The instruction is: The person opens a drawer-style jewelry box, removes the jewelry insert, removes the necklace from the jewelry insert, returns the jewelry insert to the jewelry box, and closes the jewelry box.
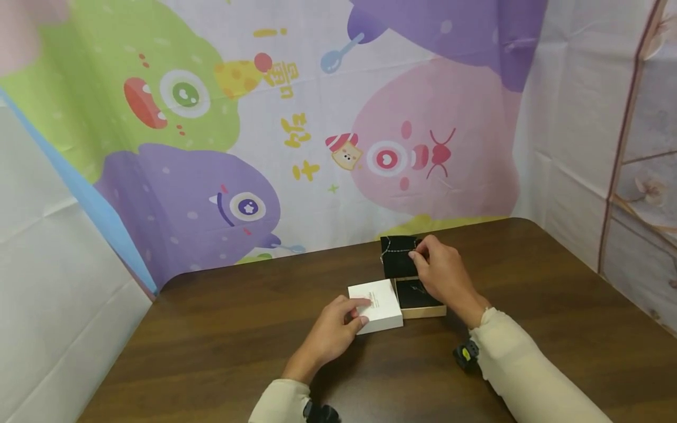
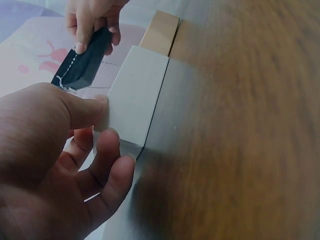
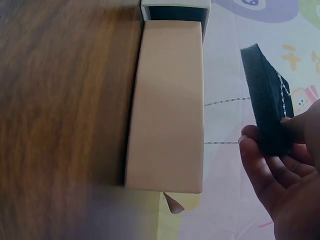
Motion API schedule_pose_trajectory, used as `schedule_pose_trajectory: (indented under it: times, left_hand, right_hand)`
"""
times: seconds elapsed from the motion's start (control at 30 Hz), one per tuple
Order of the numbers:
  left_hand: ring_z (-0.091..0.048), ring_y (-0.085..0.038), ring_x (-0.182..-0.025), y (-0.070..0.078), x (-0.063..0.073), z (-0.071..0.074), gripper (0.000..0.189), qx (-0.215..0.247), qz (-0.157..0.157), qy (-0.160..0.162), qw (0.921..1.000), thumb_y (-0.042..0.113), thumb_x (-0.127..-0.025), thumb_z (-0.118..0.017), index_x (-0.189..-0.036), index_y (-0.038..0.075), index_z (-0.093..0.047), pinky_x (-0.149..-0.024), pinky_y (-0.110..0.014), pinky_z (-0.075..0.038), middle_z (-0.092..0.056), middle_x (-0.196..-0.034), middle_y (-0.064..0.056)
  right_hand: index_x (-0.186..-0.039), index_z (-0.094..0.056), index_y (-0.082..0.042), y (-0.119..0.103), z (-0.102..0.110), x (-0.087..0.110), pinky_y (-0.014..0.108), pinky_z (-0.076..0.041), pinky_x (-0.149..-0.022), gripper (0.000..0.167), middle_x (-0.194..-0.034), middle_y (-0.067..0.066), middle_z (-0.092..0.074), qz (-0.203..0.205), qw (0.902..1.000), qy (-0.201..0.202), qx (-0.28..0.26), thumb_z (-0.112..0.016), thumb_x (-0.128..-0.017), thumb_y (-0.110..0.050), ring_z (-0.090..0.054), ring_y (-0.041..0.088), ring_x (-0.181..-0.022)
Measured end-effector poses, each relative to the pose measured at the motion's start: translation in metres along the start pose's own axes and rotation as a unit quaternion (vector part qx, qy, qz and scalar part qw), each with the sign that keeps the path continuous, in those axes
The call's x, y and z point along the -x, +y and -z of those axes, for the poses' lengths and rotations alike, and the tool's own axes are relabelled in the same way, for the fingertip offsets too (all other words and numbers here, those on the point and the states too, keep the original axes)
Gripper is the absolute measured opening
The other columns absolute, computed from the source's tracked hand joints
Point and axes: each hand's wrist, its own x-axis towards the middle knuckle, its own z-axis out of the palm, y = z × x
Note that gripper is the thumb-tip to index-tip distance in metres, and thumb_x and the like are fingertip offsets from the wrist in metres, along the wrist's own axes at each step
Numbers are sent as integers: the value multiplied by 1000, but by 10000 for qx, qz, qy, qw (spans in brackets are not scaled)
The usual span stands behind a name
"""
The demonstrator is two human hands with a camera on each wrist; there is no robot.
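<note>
A white box sleeve point(image 1: 378, 294) with small print on top lies flat on the table. My left hand point(image 1: 333, 326) holds its left end, with the index finger over the top and the thumb at the near edge. From its right side extends a gold-coloured box drawer point(image 1: 423, 311) with a dark inside. Above the drawer my right hand point(image 1: 444, 270) pinches a black foam pad point(image 3: 260, 100) between thumb and fingers. A thin silver chain point(image 1: 398, 251) lies across the pad. In the right wrist view, two chain strands stretch from the pad to the drawer.
The brown wooden table point(image 1: 211, 341) reaches back to a cartoon-printed cloth point(image 1: 317, 194) hanging behind it. Pale cloth panels point(image 1: 571, 147) hang on both sides. A dark wrist camera point(image 1: 465, 354) sits at each cuff.
</note>
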Motion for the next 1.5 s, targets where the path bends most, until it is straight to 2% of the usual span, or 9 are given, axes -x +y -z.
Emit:
schedule_pose_trajectory:
  times: [0.37,0.7,1.1,1.37,1.5]
  left_hand:
    - [-47,-13,-77,-1,0,-1,29,-37,-18,3,10000,10,-92,-72,-122,11,-72,-68,-27,-39,-48,-84,4]
    - [-47,-13,-77,-2,0,-1,29,-29,-7,36,10000,10,-92,-72,-121,11,-72,-68,-27,-39,-48,-84,4]
    - [-47,-12,-76,-3,0,-2,29,28,-17,36,10000,9,-92,-72,-120,11,-72,-68,-27,-39,-48,-83,4]
    - [-47,-13,-77,-4,0,-3,28,1,-3,37,10000,10,-92,-72,-121,10,-72,-68,-27,-39,-49,-83,4]
    - [-47,-13,-78,-4,-1,-2,28,-64,19,40,10000,10,-93,-71,-121,11,-72,-70,-27,-39,-49,-83,4]
  right_hand:
    - [-98,-62,-5,-1,-1,0,38,-46,-63,12,-80,6,-62,-10,9996,133,-237,-68,-96,-15,-55,20,-68]
    - [-99,-62,-3,-2,-3,-1,38,-47,-63,11,-81,8,-65,246,9961,546,-650,-69,-94,-10,-59,19,-69]
    - [-102,-64,-1,1,-8,0,40,-46,-66,12,-85,11,-64,415,9918,1009,-662,-68,-90,-1,-58,23,-74]
    - [-102,-63,0,2,-10,1,42,-46,-68,16,-94,15,-67,643,9887,1197,-641,-68,-87,2,-59,26,-75]
    - [-101,-63,-1,2,-10,1,42,-46,-67,15,-94,14,-67,766,9868,1263,-664,-66,-87,2,-57,25,-73]
